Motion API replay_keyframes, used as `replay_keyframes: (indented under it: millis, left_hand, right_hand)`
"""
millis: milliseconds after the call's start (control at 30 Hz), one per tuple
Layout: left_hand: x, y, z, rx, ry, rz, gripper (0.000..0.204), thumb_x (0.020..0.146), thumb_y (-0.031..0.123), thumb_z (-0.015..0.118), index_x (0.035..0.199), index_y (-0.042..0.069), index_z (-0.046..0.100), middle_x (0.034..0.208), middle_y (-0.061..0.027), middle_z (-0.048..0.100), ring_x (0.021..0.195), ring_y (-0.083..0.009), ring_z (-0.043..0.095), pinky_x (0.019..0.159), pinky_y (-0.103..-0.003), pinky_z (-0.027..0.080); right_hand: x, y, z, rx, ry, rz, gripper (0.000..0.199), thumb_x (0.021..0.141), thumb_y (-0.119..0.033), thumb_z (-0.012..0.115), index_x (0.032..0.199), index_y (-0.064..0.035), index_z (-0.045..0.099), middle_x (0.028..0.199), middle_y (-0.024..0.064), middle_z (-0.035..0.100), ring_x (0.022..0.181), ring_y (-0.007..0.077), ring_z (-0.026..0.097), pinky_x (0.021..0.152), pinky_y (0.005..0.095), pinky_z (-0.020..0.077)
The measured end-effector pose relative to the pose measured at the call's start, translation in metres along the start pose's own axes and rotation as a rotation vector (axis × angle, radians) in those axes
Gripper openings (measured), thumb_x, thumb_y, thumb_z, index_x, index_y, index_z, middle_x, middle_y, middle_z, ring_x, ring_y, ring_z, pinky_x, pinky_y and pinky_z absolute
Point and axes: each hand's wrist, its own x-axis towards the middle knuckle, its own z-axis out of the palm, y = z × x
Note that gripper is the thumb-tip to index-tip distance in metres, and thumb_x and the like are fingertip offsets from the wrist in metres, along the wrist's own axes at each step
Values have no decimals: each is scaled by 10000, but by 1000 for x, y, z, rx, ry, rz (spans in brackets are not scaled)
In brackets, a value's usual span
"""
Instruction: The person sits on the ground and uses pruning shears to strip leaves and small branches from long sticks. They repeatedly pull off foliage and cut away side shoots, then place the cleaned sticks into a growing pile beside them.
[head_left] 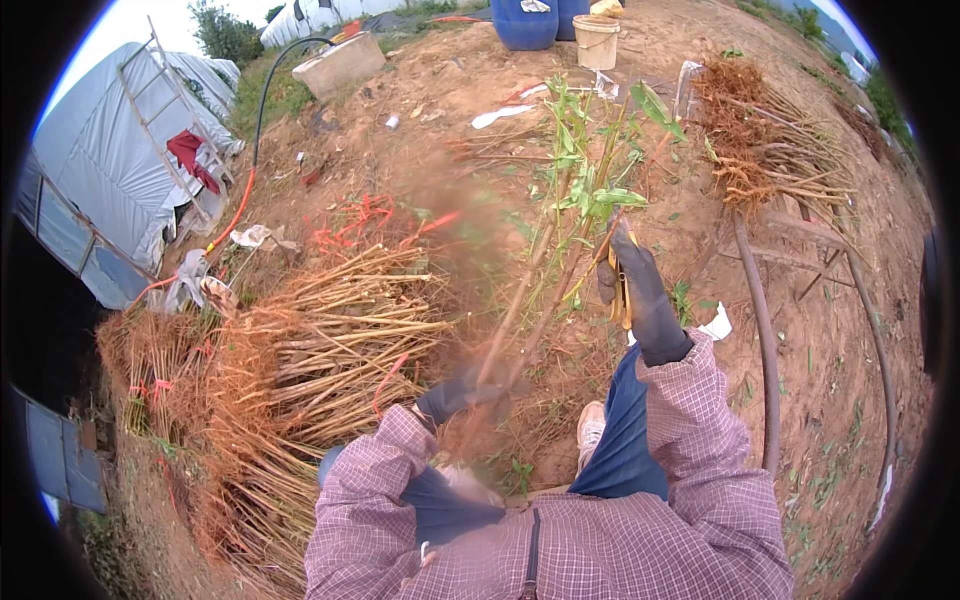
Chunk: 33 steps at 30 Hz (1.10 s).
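Note:
In a dark glove, my left hand (452,397) is closed round the lower part of a few long woody saplings (545,245). Motion blurs this hand and the sapling bases. The stems lean up and away, with green leaves at their far ends. My right hand (648,300), also dark-gloved, grips yellow-handled pruning shears (621,298) beside the stems. The blades are hard to make out against the leaves. Left of my left hand lies a large pile of cut bare-root saplings (340,330), their reddish roots facing left.
A wheelbarrow with a long curved handle (757,340) stands at the right, bearing more rooted saplings (775,130). Farther off are a blue barrel (524,25), a cream bucket (597,45) and a pale trough (340,66). An orange hose (235,212) runs along the left, near a plastic-covered shelter (105,150).

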Motion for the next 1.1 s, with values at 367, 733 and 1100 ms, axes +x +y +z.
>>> replay_keyframes:
  millis: [367,733,1100]
  left_hand:
    - [-15,-1,1,-810,-224,4,186,954,106,554,1120,63,483,1043,-258,632,560,-265,639,403,-354,525]
    - [-34,-17,-10,-738,-104,-120,200,932,95,569,1110,65,482,1046,-273,633,543,-284,636,393,-366,524]
    - [-63,-63,-44,-748,-36,-209,215,911,83,584,1099,66,481,1050,-289,634,527,-303,633,383,-378,523]
  right_hand:
    - [-12,20,-4,-122,-473,173,500,1031,-373,462,1440,-90,410,1313,96,472,1219,250,515,1002,408,466]
    - [-5,-2,3,3,-120,33,487,1004,-497,456,1127,-44,585,837,38,611,694,153,618,662,290,543]
    - [18,-67,-4,373,-467,121,535,1006,-511,429,1078,-4,584,746,84,604,606,204,578,597,368,507]
